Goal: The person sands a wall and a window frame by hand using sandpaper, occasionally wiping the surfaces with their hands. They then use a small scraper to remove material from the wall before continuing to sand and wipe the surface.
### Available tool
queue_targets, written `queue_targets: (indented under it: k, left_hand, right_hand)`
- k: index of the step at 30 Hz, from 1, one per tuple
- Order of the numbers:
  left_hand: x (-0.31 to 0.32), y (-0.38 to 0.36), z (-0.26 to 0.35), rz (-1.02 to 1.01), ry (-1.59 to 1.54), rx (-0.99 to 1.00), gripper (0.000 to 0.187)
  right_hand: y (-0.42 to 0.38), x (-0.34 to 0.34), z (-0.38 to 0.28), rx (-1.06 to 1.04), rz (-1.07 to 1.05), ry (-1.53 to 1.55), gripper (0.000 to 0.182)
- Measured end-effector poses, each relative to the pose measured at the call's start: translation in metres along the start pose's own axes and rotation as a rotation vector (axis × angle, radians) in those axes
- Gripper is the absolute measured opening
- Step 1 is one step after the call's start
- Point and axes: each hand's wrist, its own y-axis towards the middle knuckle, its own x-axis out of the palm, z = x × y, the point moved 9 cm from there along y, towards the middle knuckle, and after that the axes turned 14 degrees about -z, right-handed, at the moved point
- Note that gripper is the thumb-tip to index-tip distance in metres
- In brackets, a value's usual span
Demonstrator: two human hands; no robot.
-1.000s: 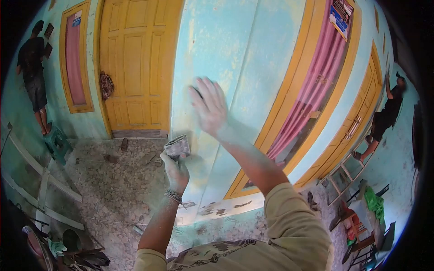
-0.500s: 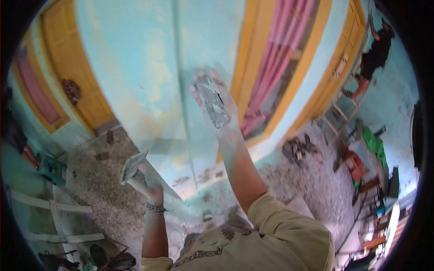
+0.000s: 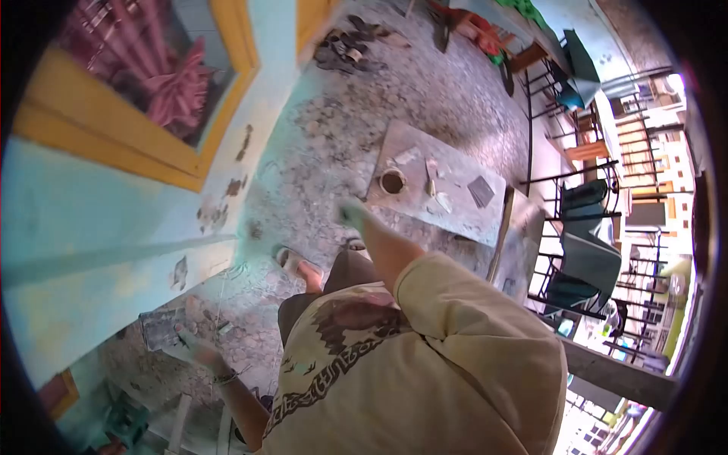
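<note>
At the lower left my left hand [image 3: 196, 350] is closed around the near edge of a dark grey rectangular plate [image 3: 161, 330], smeared with pale dust. That plate is held above the floor, close to the foot of the painted wall [image 3: 98, 280]. My right hand [image 3: 353, 215] is stretched out over the speckled floor, left of a low board [image 3: 447, 163]. Motion smears its fingers, and I cannot make out whether the grey flat block is in it. On the board stand a round pot [image 3: 392, 180], a dark square sheet [image 3: 481, 192] and several pale scraps.
Shoes [image 3: 349, 51] lie in a pile by the wall. Chairs and a dark cloth-draped rack [image 3: 584, 262] line the right side. A yellow-framed window [image 3: 193, 163] with a pink curtain is at upper left, and a green stool [image 3: 125, 421] is at lower left.
My view has swung right and down, from wall to floor. My right hand, which held a grey flat block at the wall, is now low over the floor. My left hand still holds the plate.
</note>
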Motion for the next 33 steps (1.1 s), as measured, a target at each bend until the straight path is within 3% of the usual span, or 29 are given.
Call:
queue_targets:
  k: [3,5,9,13,14,21,22,25,26,29,33]
  left_hand:
    - [0.028,-0.008,0.026,-0.077,-0.033,-0.046,0.057]
    - [0.048,-0.022,0.033,-0.138,-0.041,-0.055,0.056]
    - [0.087,-0.053,0.035,-0.207,-0.037,-0.103,0.046]
    - [0.114,-0.084,0.026,-0.245,-0.077,-0.078,0.035]
    - [0.12,-0.094,0.032,-0.278,-0.043,-0.096,0.033]
    - [0.124,-0.104,0.109,-0.264,0.131,-0.008,0.021]
    - [0.126,-0.102,0.119,-0.263,0.123,-0.03,0.027]
    - [0.084,-0.104,0.154,-0.089,0.162,0.063,0.022]
    - [0.074,-0.107,0.138,-0.012,0.183,0.128,0.026]
    - [0.051,-0.101,0.107,0.12,0.001,-0.018,0.025]
    - [0.004,-0.086,0.109,0.178,0.209,0.036,0.021]
  right_hand:
    - [-0.156,-0.212,0.083,0.214,0.693,0.088,0.016]
    - [-0.244,-0.276,0.115,0.359,0.897,0.21,0.016]
    - [-0.301,-0.319,0.094,0.243,0.894,0.313,0.015]
    - [-0.27,-0.382,0.06,0.108,0.66,0.149,0.014]
    - [-0.269,-0.412,0.055,-0.044,0.689,0.122,0.012]
    - [-0.159,-0.376,-0.065,0.059,0.446,-0.193,0.013]
    - [-0.148,-0.371,-0.072,0.078,0.43,-0.226,0.014]
    - [-0.128,-0.341,-0.09,0.128,0.396,-0.341,0.015]
    - [-0.117,-0.324,-0.091,0.15,0.372,-0.388,0.016]
    - [-0.084,-0.27,-0.087,0.229,0.268,-0.53,0.017]
    - [-0.046,-0.181,-0.054,0.309,0.044,-0.752,0.02]
